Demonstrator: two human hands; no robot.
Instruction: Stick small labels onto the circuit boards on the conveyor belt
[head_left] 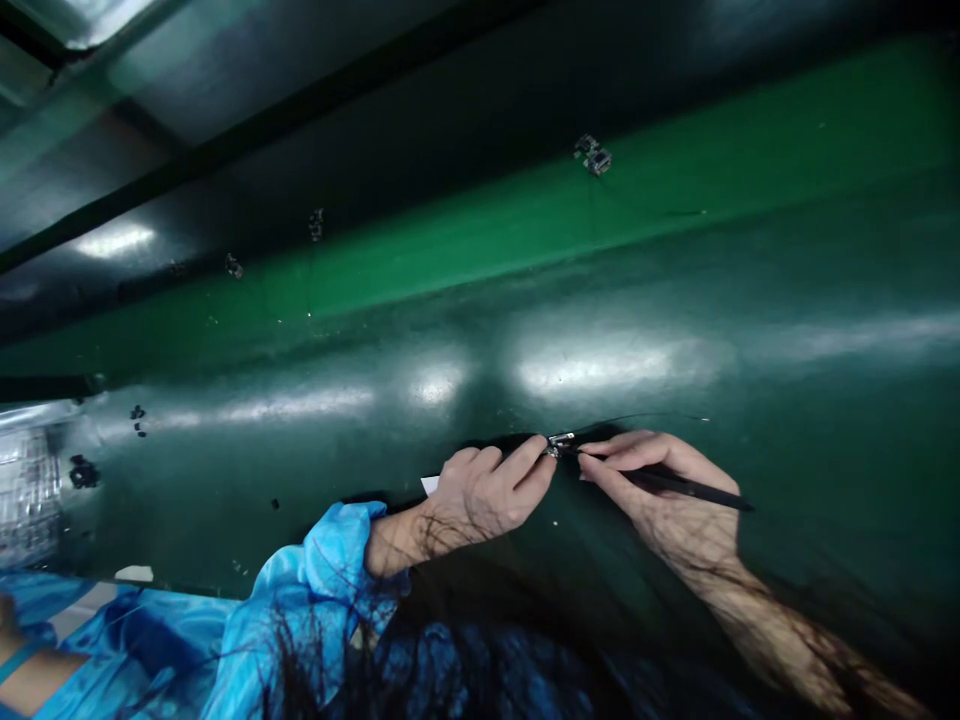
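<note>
Nearest, a person's left hand emerges from a shiny blue sleeve, its thumb and index finger pinched on a tiny, angular, metallic part. Facing it, the right hand has its fingers closed around a slim, matte-black tool, the tip beside the part. Work on this piece looks under way, unfinished; its detail is too small to judge. Just beyond the fingers, a hair-thin dark wire curves over the smooth, glossy green bench. Farther off, past the fingertips, lies a small, irregular electronic cluster; whether it is finished, I cannot tell.
</note>
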